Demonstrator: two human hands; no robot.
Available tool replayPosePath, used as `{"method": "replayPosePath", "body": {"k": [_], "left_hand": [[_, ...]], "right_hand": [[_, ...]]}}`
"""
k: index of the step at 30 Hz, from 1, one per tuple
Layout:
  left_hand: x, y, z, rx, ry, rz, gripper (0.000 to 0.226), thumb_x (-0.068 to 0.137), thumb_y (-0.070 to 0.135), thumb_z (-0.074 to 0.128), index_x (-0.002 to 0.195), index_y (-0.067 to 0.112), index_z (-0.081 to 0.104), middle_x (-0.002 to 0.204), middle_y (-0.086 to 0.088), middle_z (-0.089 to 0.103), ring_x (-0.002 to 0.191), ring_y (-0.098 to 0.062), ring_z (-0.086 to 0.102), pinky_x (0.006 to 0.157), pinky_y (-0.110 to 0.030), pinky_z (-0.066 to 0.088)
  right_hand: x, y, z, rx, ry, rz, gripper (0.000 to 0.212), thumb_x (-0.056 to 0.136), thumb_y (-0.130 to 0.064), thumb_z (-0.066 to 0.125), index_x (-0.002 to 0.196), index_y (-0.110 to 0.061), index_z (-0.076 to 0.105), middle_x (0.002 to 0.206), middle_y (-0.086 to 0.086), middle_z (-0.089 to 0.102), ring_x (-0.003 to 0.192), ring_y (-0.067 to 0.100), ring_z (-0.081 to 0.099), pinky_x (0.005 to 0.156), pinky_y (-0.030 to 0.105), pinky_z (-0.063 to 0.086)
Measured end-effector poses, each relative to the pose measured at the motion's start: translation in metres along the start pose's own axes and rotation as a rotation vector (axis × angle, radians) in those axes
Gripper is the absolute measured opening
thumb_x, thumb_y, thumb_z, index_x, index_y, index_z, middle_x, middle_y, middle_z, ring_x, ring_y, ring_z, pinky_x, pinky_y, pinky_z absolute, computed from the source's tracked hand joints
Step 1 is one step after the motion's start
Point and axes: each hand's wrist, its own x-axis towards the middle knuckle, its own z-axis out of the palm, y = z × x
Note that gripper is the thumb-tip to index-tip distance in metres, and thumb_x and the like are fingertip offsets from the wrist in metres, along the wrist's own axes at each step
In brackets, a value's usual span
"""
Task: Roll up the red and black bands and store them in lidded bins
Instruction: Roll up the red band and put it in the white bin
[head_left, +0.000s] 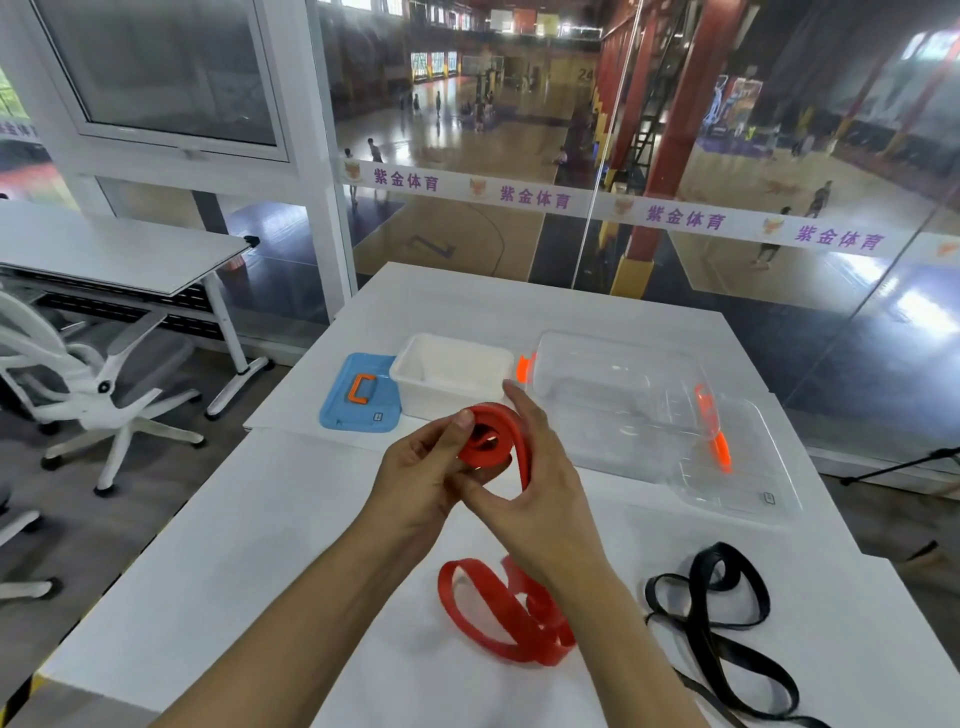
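Both hands hold the red band above the white table. My left hand pinches the rolled coil with the thumb on top. My right hand wraps around the coil's outer turn. The band's loose tail lies in loops on the table under my right forearm. A black band lies unrolled in loops at the near right. Behind my hands stands an open white bin, its blue lid flat on its left. A clear bin stands to the right, with its clear lid leaning beside it.
A glass wall runs behind the table, with a sports hall below. A second white table and a white office chair stand to the left.
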Motion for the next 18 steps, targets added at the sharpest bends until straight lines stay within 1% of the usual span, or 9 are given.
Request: {"method": "replayPosePath", "body": {"k": [1,2,4,6,8,11,13,16,18], "left_hand": [[0.000,0.000,0.001,-0.013,-0.012,-0.002,0.046,0.086,0.029,0.067,0.119,-0.004,0.068,0.116,-0.024,0.073,0.110,-0.038,0.071,0.089,-0.039,0.061],[-0.001,0.001,0.000,-0.010,-0.030,-0.005,0.048,0.085,0.029,0.067,0.121,-0.004,0.066,0.118,-0.024,0.072,0.110,-0.038,0.071,0.091,-0.040,0.061],[-0.003,0.003,-0.004,0.032,-0.068,-0.029,0.053,0.084,0.032,0.067,0.123,-0.003,0.063,0.117,-0.025,0.072,0.109,-0.040,0.071,0.095,-0.043,0.059],[-0.005,0.007,-0.012,0.119,-0.112,-0.071,0.057,0.081,0.034,0.069,0.124,-0.002,0.061,0.114,-0.023,0.074,0.108,-0.040,0.071,0.097,-0.045,0.058],[-0.007,0.014,-0.022,0.207,-0.181,-0.131,0.054,0.080,0.030,0.070,0.123,-0.002,0.059,0.113,-0.022,0.075,0.108,-0.038,0.072,0.095,-0.043,0.059],[-0.007,0.031,-0.030,0.335,-0.322,-0.224,0.047,0.084,0.022,0.071,0.125,0.002,0.060,0.116,-0.020,0.074,0.110,-0.036,0.071,0.094,-0.043,0.059],[-0.004,0.040,-0.030,0.498,-0.390,-0.212,0.044,0.085,0.024,0.072,0.127,0.011,0.065,0.117,-0.014,0.075,0.110,-0.031,0.072,0.090,-0.041,0.060],[0.000,0.049,-0.024,0.676,-0.369,-0.141,0.041,0.082,0.032,0.076,0.117,0.013,0.073,0.111,-0.011,0.077,0.104,-0.026,0.074,0.087,-0.041,0.061],[0.001,0.052,-0.022,0.719,-0.320,-0.094,0.041,0.076,0.035,0.077,0.111,0.014,0.076,0.104,-0.006,0.079,0.099,-0.020,0.076,0.083,-0.033,0.062]], "right_hand": [[0.001,-0.001,0.001,0.002,0.005,-0.015,0.085,0.082,-0.046,0.079,0.149,-0.059,0.027,0.133,-0.045,0.042,0.117,-0.017,0.050,0.097,0.008,0.039],[0.003,-0.001,0.000,0.009,0.014,-0.022,0.080,0.083,-0.043,0.079,0.147,-0.058,0.033,0.134,-0.045,0.045,0.119,-0.015,0.051,0.100,0.010,0.042],[0.006,-0.002,-0.007,0.000,0.004,-0.024,0.069,0.082,-0.038,0.078,0.140,-0.054,0.044,0.131,-0.036,0.057,0.119,-0.006,0.058,0.100,0.018,0.049],[0.009,-0.003,-0.017,-0.019,-0.075,-0.043,0.062,0.082,-0.036,0.080,0.135,-0.050,0.051,0.122,-0.030,0.064,0.109,-0.001,0.061,0.092,0.020,0.051],[0.014,0.000,-0.029,-0.040,-0.191,-0.068,0.056,0.083,-0.034,0.083,0.131,-0.047,0.056,0.117,-0.028,0.066,0.102,-0.001,0.062,0.088,0.020,0.049],[0.021,-0.001,-0.039,-0.115,-0.352,-0.091,0.061,0.080,-0.038,0.085,0.132,-0.049,0.057,0.122,-0.032,0.064,0.115,0.001,0.061,0.100,0.029,0.053],[0.025,-0.004,-0.041,-0.164,-0.416,-0.127,0.063,0.079,-0.039,0.086,0.134,-0.052,0.056,0.124,-0.033,0.064,0.120,0.002,0.061,0.104,0.031,0.052],[0.027,-0.010,-0.040,-0.175,-0.426,-0.158,0.071,0.079,-0.041,0.086,0.140,-0.053,0.051,0.127,-0.033,0.063,0.120,0.000,0.060,0.103,0.028,0.052],[0.027,-0.010,-0.041,-0.175,-0.417,-0.131,0.077,0.078,-0.042,0.087,0.142,-0.054,0.045,0.126,-0.028,0.062,0.114,0.005,0.062,0.102,0.032,0.054]]}}
